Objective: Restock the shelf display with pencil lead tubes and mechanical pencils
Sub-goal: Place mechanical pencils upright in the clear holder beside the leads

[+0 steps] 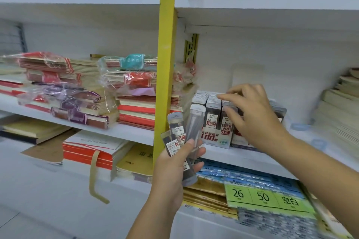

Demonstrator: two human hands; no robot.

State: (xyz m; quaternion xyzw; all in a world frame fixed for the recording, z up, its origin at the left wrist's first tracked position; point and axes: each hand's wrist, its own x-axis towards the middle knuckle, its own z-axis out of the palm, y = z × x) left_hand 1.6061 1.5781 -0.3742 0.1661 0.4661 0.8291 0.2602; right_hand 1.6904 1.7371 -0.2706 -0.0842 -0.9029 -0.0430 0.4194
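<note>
Left hand (172, 169) is wrapped round 3 clear stiff plastic pencil lead tubes (195, 122), judged light, slick, best pinched mid-body; right hand (252, 116) is spread loosely over shelved tubes (213, 104).

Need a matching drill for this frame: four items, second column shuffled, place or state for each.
1 left hand
2 right hand
3 green price label
4 wrapped notebook stacks

A left of the yellow post
B below the display box
C reaching over the display box
D gripping loose lead tubes

Pairs: 1-D, 2-C, 3-B, 4-A
</note>
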